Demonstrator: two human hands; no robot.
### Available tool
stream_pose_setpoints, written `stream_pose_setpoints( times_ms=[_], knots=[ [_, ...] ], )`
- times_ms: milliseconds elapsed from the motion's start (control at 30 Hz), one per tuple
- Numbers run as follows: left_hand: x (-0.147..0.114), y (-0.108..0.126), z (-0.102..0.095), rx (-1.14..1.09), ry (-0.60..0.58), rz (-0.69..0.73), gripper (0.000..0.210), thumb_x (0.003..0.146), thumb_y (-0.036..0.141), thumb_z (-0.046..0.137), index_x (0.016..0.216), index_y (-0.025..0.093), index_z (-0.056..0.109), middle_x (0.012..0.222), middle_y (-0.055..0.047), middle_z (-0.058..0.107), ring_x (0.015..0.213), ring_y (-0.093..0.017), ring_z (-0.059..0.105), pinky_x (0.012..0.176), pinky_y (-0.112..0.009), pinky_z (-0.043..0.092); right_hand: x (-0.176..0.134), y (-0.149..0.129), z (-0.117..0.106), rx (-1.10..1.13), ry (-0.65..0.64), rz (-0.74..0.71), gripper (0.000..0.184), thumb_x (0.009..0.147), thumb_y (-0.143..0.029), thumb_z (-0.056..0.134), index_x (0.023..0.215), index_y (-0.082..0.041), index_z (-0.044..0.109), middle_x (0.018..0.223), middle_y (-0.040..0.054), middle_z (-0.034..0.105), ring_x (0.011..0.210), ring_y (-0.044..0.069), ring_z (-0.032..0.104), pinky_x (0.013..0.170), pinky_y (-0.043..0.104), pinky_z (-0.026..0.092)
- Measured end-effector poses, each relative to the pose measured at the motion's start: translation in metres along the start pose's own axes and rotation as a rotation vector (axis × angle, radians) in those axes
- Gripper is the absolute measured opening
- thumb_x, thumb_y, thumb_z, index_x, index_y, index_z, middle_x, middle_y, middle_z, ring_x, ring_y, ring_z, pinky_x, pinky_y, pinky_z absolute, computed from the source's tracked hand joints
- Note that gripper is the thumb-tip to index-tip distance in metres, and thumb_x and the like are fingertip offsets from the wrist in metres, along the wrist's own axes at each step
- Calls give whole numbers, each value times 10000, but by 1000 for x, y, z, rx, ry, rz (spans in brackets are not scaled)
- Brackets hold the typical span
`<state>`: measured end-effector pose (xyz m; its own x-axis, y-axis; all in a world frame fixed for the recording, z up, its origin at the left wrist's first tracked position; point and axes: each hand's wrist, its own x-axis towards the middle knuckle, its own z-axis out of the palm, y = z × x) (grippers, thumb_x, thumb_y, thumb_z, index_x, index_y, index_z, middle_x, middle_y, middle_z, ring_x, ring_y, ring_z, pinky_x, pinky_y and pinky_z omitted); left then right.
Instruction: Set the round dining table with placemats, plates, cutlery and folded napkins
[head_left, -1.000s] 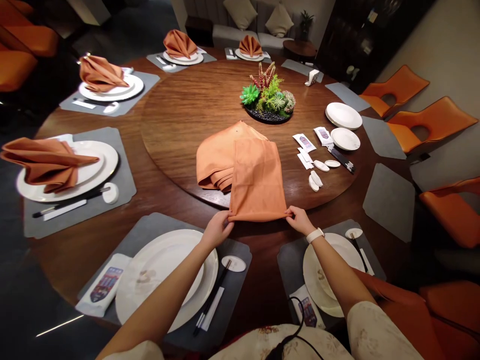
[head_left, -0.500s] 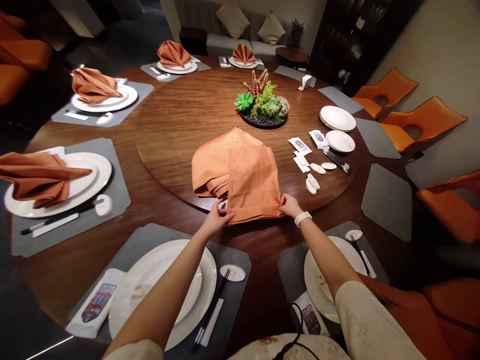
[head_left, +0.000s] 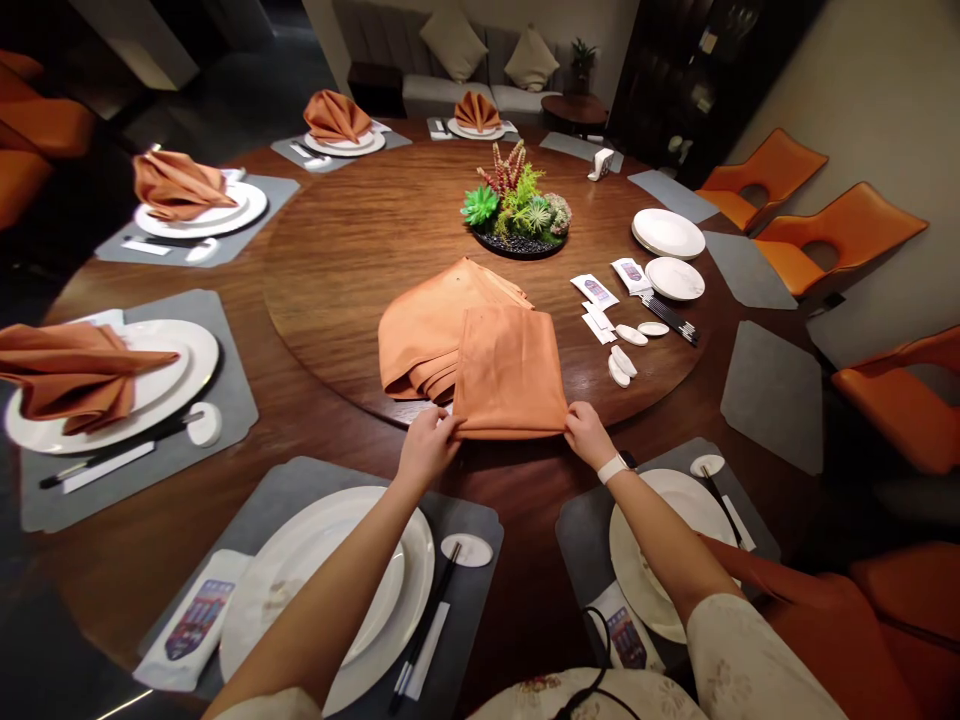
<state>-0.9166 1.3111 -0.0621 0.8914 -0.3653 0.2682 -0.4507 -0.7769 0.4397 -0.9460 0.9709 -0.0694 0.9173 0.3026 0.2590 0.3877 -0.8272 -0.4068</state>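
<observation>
An orange cloth napkin lies near the front rim of the wooden turntable, its near edge folded into a straight crease. At the crease's left corner my left hand pinches the cloth between thumb and fingers. The right corner is pinched by my right hand, with a white watch strap on that wrist. Under and behind the napkin, to its left, rests a stack of orange napkins with layered edges. Below my forearms are a white plate on the left and another white plate on the right.
A plant arrangement stands on the turntable. To its right are stacked plates, packets, black chopsticks and small white rests. Place settings with folded napkins line the left side. Orange chairs stand at right.
The napkin's near band has been folded under or over, so its front edge is now one smooth crease slightly farther from me. Both hands keep hold of the corners.
</observation>
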Motion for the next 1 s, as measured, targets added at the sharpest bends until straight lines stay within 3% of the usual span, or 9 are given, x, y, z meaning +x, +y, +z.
stream_pose_setpoints(
  times_ms=[100, 167, 267, 433, 533, 633, 733, 867, 1000],
  knots=[
    [-16, 4, 2, -86, -130, 116, 174, 717, 161, 606, 886, 179, 642, 1184, -148, 610, 1127, -302, 572, 976, -438, 471, -23, 5, -2, 100, -111, -110, 213, 726, -25, 557, 879, -159, 621, 1153, 141, 624, 1155, 255, 549, 1004, 413, 466],
    [-25, 8, 4, -226, -233, 95, 146, 717, 169, 595, 860, 190, 611, 1123, -119, 643, 1072, -269, 605, 947, -406, 492, -31, 7, -6, 185, -150, -36, 224, 707, -48, 572, 897, -161, 612, 1060, 114, 657, 1034, 230, 604, 928, 375, 497],
    [-26, 11, 13, -442, -239, -152, 175, 764, 258, 610, 928, 202, 587, 929, -48, 653, 881, -210, 636, 830, -350, 525, -25, 10, -10, 308, -121, 238, 62, 741, -155, 589, 778, -182, 548, 762, 14, 611, 715, 158, 573, 694, 279, 480],
    [-3, 7, 30, -808, -56, -777, 669, 695, 361, 771, 1245, 196, 427, 916, -13, 580, 630, -120, 602, 618, -283, 521, 12, 19, -2, 431, -45, 651, 220, 705, -271, 680, 814, -198, 504, 653, -59, 516, 613, 116, 508, 607, 223, 406],
    [4, 4, 29, -972, -133, -883, 950, 594, 334, 871, 1363, 196, 331, 868, 9, 575, 579, -93, 566, 565, -245, 486, 30, 26, 3, 422, -145, 817, 335, 601, -197, 736, 848, -203, 509, 622, -76, 512, 576, 113, 493, 573, 215, 387],
    [3, 2, 22, -1091, -280, -862, 1061, 617, 347, 858, 1458, 197, 230, 720, 65, 548, 500, -74, 483, 510, -209, 417, 41, 29, 5, 371, -270, 800, 294, 556, -124, 700, 729, -204, 476, 588, -78, 493, 539, 96, 440, 537, 208, 345],
    [2, 4, 15, -1029, -338, -715, 1028, 694, 350, 779, 1511, 198, 175, 719, 57, 557, 508, -90, 493, 527, -228, 432, 45, 27, 2, 407, -176, 621, 258, 567, -128, 648, 716, -205, 452, 633, -73, 499, 578, 95, 442, 556, 203, 354],
    [8, 9, 1, -607, -150, -320, 839, 751, 307, 693, 1497, 215, 323, 1057, -70, 611, 827, -185, 625, 751, -336, 529, 41, 17, -7, 545, 24, 493, 350, 638, -169, 598, 968, -206, 489, 751, -51, 545, 653, 129, 522, 633, 234, 442],
    [16, 14, -6, -230, -34, -116, 656, 776, 169, 592, 1421, 193, 473, 1131, -99, 579, 1030, -237, 590, 937, -377, 493, 33, 6, -14, 353, 112, 292, 453, 684, -107, 555, 1132, -177, 556, 972, 58, 615, 891, 205, 577, 837, 331, 487]
  ],
)
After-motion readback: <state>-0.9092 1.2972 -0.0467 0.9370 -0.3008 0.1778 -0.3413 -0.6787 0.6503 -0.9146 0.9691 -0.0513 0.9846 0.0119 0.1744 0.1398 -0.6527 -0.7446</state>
